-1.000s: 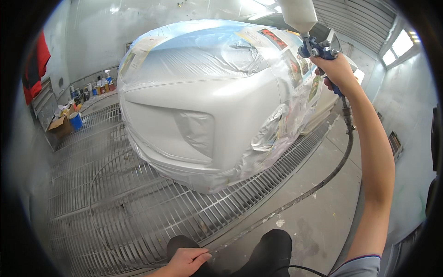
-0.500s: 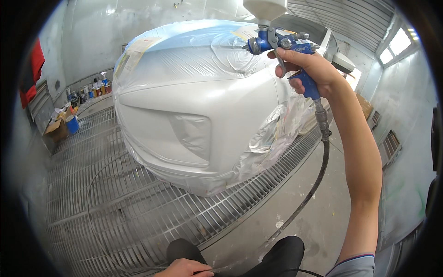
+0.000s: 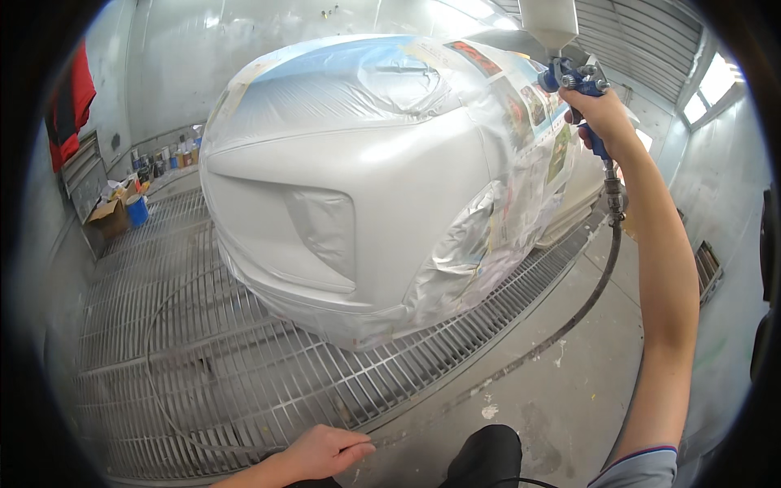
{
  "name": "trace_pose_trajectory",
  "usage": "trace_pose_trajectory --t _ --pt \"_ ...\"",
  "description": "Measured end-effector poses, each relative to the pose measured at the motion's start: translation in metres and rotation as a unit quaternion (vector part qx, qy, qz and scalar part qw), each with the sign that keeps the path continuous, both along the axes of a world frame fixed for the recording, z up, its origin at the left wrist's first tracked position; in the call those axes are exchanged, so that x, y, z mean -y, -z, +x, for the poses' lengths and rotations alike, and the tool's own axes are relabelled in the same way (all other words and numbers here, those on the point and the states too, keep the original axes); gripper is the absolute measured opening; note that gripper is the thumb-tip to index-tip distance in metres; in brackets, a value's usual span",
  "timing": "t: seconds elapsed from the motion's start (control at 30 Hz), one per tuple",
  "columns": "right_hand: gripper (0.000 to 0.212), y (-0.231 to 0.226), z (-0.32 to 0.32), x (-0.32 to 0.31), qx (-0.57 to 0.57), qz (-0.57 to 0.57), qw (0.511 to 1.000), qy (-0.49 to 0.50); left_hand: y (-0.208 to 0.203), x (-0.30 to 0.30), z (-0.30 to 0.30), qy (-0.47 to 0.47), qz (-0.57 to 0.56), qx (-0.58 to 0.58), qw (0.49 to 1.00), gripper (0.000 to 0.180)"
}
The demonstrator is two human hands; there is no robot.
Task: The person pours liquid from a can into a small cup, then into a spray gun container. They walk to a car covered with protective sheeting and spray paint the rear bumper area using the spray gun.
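I have the right hand [image 3: 606, 118] raised at the upper right, clamped around the grip of a blue spray gun [image 3: 563, 81]; the gun is upright, its nozzle end facing left, its white cup [image 3: 549, 24] on top and cut off by the upper edge of my view. A dark hose [image 3: 600, 289] hangs from a metal fitting [image 3: 613, 195] under the grip; it curves down over the grey floor [image 3: 537, 415] and runs left toward the left hand [image 3: 325, 451]. That hand sits low, near the lower edge, fingers curled in; the hose blurs as it nears the fingertips, so I cannot tell whether they are closed on it.

In front of me stands a car's pale bumper [image 3: 415, 183], the gun up and to its right – well apart from it in my view; clear film [image 3: 325, 106] covers the part above, and printed paper sheets [image 3: 533, 106] mask the side just left of the gun; crinkled silvery film [image 3: 464, 236] hangs below them. The car stands over a slatted metal grating [image 3: 244, 358]; at the far left I see a cardboard box [image 3: 108, 220], a blue can [image 3: 137, 210] beside it, a row of small containers [image 3: 167, 160] behind – and a red and black cloth [image 3: 71, 110] hanging above.
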State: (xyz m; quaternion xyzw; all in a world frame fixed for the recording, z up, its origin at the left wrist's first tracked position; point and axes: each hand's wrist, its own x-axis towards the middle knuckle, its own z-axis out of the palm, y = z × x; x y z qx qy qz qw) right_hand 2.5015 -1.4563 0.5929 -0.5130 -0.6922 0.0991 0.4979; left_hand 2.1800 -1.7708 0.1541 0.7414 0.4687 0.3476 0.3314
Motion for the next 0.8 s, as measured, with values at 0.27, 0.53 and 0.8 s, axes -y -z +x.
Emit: trace_pose_trajectory --t 0.27,0.53,0.8 --pt "0.032 0.071 -0.056 0.052 0.091 0.009 0.994 -0.052 0.032 0.006 0.018 0.014 -0.032 -0.045 0.998 0.031" --pt "0.034 0.087 -0.102 0.096 0.016 -0.115 0.938 -0.326 0.031 0.028 0.019 0.056 -0.086 -0.139 0.985 0.034" --pt "0.029 0.092 -0.019 0.025 -0.13 -0.091 0.968 -0.196 0.035 0.031 0.026 0.046 -0.111 -0.12 0.986 0.031"
